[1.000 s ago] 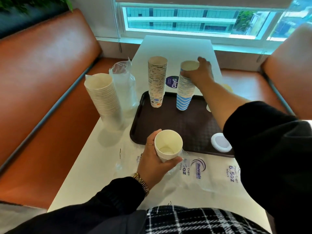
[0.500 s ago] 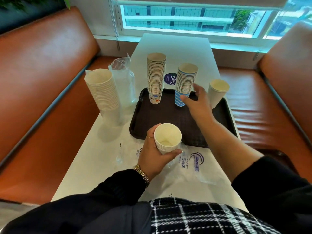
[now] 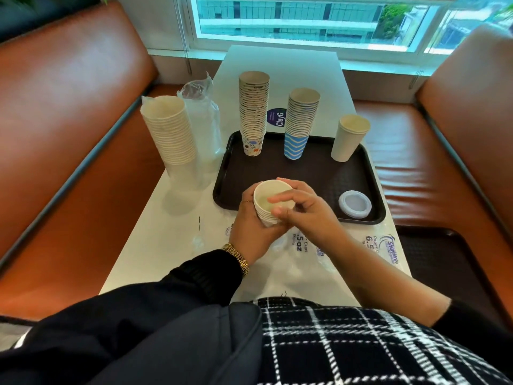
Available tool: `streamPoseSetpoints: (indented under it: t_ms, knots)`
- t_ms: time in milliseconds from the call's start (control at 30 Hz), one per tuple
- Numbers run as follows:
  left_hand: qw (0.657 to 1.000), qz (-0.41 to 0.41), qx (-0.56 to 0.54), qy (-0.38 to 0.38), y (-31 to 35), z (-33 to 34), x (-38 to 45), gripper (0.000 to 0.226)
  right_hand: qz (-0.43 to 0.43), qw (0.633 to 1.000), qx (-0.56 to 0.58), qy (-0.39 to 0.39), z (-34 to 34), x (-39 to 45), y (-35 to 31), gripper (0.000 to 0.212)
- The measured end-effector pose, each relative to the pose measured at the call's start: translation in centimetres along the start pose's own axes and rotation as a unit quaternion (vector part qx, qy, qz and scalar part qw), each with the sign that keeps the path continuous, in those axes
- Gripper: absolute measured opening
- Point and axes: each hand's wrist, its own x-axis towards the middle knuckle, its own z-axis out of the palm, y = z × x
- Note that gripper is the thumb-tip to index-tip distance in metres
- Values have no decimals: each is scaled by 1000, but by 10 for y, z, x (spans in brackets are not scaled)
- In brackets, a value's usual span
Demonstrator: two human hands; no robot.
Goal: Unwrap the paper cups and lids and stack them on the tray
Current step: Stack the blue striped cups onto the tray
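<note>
Left hand (image 3: 254,229) and right hand (image 3: 301,208) both grip nested plain white cups (image 3: 268,202).

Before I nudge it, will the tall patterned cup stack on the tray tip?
Probably. The patterned cup stack is tall on one narrow base cup, so a high push likely topples it. Paper cups look light; pushed low, it may slide across the tray.

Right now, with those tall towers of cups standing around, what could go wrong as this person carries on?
The tallest cup tower and the blue striped tower stand narrow on the tray; a reaching arm might topple them. The white stack sits off the tray near the table's left edge and could fall to the bench. Both the left hand and right hand work the small white stack; several cups may come away together.
</note>
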Motion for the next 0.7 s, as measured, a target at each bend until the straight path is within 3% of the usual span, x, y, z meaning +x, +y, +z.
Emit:
streamPoseSetpoints:
  t_ms: [700]
  knots:
    - [1000,-17,11,-9,0,-1,2,87,-41,994,-73,70,7,0,-14,26]
